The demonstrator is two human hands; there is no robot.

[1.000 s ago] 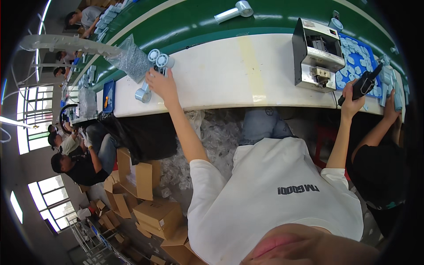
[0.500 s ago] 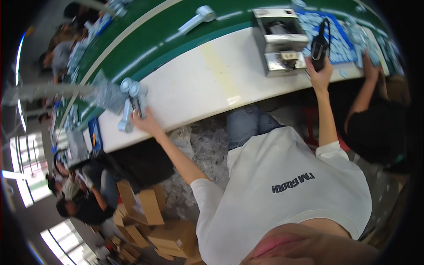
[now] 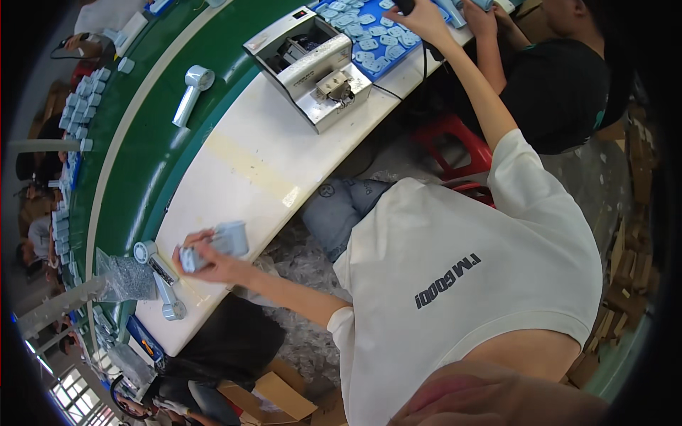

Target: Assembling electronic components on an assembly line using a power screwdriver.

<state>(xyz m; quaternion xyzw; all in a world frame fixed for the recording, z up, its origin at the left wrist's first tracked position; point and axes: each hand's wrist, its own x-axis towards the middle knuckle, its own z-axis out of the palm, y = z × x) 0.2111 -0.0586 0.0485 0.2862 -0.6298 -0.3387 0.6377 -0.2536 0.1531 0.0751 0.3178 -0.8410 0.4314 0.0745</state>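
My left hand (image 3: 219, 264), fingers closed, holds a light-blue handheld fan (image 3: 231, 239) just above the white table's left part; the grip hides part of it. Beside that hand on the table lie two more light-blue handheld fans, one with a round head (image 3: 145, 251) and one with its end (image 3: 172, 308) toward the table edge. At the top right my right hand (image 3: 420, 20) is closed round a black electric screwdriver (image 3: 405, 6), mostly cut off by the picture's edge. Near it stands a metal screw feeder (image 3: 312, 78).
A blue tray (image 3: 389, 65) of flat light-blue parts lies beyond the feeder. Another fan (image 3: 192, 92) rests on the green conveyor (image 3: 160, 153). A clear bag (image 3: 128, 277) and blue box (image 3: 144, 338) are at the left. A co-worker (image 3: 550, 92) sits at the right, near a red stool (image 3: 455, 145).
My left hand has picked up a fan from the group at the left and brought it toward me. The view has turned, so my right hand and the screwdriver sit at the top edge.
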